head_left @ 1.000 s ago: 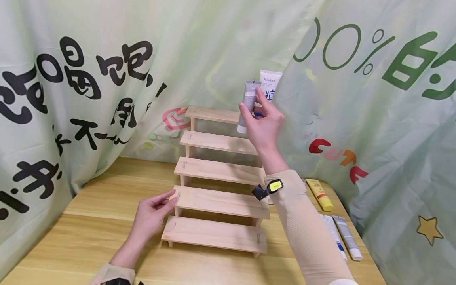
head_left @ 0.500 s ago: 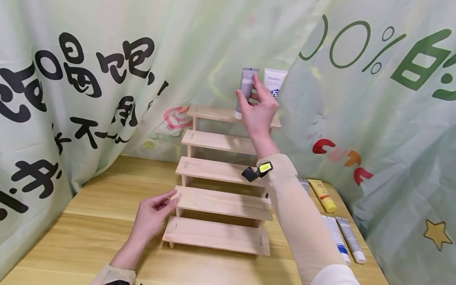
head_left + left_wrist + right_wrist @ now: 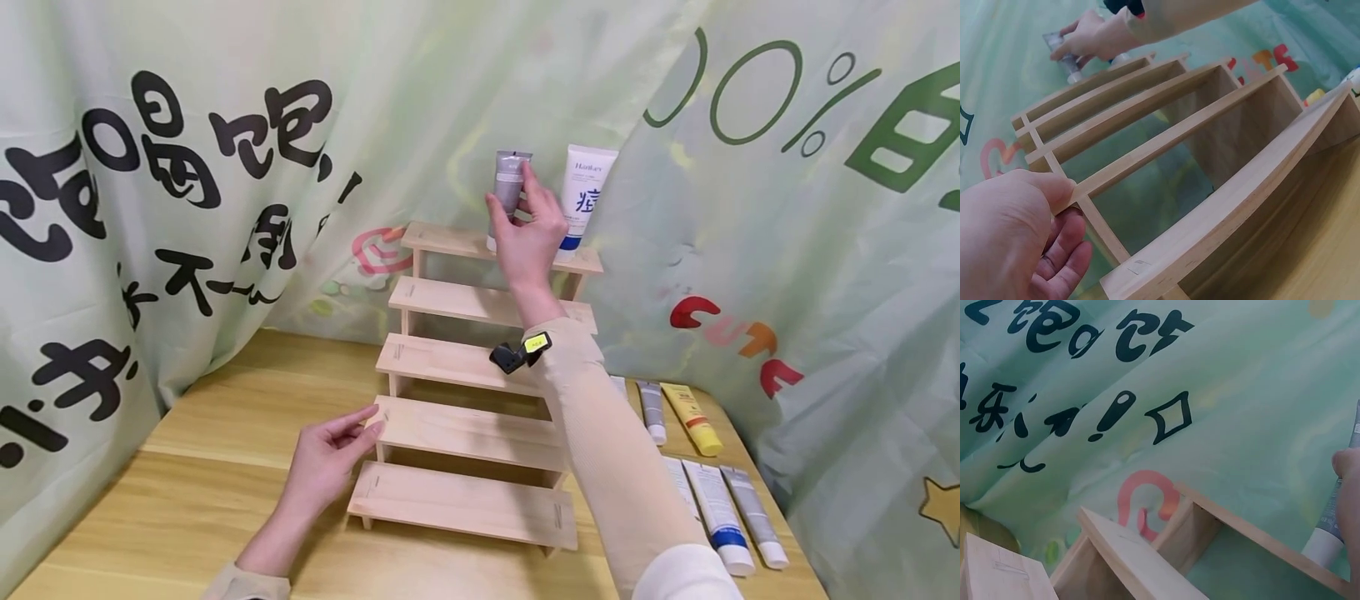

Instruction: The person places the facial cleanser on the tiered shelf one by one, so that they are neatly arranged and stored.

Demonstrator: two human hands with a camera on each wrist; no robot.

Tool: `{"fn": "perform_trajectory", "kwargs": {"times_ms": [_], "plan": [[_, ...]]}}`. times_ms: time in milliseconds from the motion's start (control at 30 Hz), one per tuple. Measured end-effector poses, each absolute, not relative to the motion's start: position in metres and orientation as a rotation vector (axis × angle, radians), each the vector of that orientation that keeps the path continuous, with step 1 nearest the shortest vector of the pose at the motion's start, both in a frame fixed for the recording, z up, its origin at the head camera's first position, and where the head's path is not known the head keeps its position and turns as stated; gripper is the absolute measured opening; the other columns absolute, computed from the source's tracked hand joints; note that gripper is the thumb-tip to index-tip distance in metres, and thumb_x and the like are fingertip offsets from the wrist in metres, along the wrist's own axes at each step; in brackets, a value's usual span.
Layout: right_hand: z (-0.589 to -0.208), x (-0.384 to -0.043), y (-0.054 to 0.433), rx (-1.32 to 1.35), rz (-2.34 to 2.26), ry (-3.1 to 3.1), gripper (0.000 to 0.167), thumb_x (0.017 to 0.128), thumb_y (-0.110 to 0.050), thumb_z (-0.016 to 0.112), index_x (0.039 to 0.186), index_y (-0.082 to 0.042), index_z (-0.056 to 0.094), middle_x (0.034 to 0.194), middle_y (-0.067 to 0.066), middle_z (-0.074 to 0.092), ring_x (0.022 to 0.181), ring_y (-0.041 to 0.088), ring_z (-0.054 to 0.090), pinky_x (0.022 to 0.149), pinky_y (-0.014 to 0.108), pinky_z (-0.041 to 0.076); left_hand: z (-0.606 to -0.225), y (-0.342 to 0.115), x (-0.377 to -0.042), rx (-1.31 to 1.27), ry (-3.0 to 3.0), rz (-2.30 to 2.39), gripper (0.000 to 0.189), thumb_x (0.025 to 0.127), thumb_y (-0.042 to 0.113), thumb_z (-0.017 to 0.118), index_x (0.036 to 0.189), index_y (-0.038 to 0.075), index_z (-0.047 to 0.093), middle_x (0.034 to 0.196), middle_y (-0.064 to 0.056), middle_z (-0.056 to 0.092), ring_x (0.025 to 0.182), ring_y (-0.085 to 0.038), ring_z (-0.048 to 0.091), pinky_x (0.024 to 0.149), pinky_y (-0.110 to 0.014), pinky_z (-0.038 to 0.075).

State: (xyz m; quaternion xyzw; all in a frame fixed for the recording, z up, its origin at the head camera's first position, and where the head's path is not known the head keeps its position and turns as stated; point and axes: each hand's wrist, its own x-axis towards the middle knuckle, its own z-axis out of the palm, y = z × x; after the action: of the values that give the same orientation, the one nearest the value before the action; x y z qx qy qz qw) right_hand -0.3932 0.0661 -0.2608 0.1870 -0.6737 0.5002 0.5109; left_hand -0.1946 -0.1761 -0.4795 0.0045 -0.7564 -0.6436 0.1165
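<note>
A small grey tube (image 3: 508, 180) is pinched upright, cap down, between the thumb and fingers of my right hand (image 3: 531, 237). Its white cap (image 3: 1323, 548) is at the top step of the wooden tiered rack (image 3: 457, 427); whether it bears on the wood I cannot tell. To its right on that step stands a white tube (image 3: 588, 196) with blue print, partly behind my hand. My left hand (image 3: 327, 462) grips the left end of the second step from the bottom, the thumb (image 3: 1054, 189) on the wood in the left wrist view.
On the table (image 3: 217, 467) right of the rack lie a yellow tube (image 3: 692, 419), a small grey tube (image 3: 652, 412), a white tube with a blue band (image 3: 718, 517) and a longer grey tube (image 3: 753, 517). A printed curtain (image 3: 420, 100) hangs close behind the rack.
My right hand has carried the grey tube left and onto or just over the top step, uncovering more of the white tube. The left hand keeps its grip on the rack.
</note>
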Motion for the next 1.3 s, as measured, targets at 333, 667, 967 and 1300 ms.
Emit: {"fn": "perform_trajectory", "kwargs": {"times_ms": [333,667,967,1300], "plan": [[-0.258,-0.400,0.057,0.453,1.164,-1.661,0.059,0.088,-0.013,0.089,0.142,-0.002,0.066,0.115,0.021,0.069,0.091,0.027,0.074,0.074,0.032,0.064,-0.479,-0.175,-0.195,0.004,-2.214,-1.866,0.033,0.092,0.016,0.086,0.122,0.005,0.079,0.087,-0.009,0.071,0.066,-0.012,0.060,0.057,-0.022,0.052],[-0.259,-0.403,0.051,0.432,1.152,-1.700,0.059,0.089,-0.013,0.088,0.143,-0.003,0.066,0.114,0.020,0.069,0.091,0.026,0.074,0.075,0.031,0.064,-0.480,-0.175,-0.195,0.008,-2.223,-1.851,0.033,0.092,0.016,0.086,0.122,0.004,0.079,0.088,-0.009,0.072,0.069,-0.013,0.061,0.060,-0.022,0.054],[-0.259,-0.402,0.049,0.421,1.148,-1.740,0.062,0.089,-0.014,0.088,0.146,-0.005,0.064,0.117,0.019,0.069,0.093,0.027,0.073,0.075,0.028,0.062,-0.479,-0.176,-0.195,0.005,-2.213,-1.853,0.032,0.092,0.017,0.086,0.121,0.004,0.079,0.087,-0.009,0.071,0.068,-0.013,0.061,0.059,-0.022,0.053],[-0.256,-0.398,0.049,0.416,1.133,-1.772,0.070,0.088,-0.014,0.089,0.150,-0.001,0.058,0.123,0.019,0.068,0.096,0.027,0.075,0.077,0.031,0.063,-0.477,-0.174,-0.195,-0.001,-2.186,-1.876,0.034,0.092,0.015,0.086,0.123,0.004,0.078,0.090,-0.011,0.072,0.068,-0.011,0.060,0.059,-0.021,0.052]]}}
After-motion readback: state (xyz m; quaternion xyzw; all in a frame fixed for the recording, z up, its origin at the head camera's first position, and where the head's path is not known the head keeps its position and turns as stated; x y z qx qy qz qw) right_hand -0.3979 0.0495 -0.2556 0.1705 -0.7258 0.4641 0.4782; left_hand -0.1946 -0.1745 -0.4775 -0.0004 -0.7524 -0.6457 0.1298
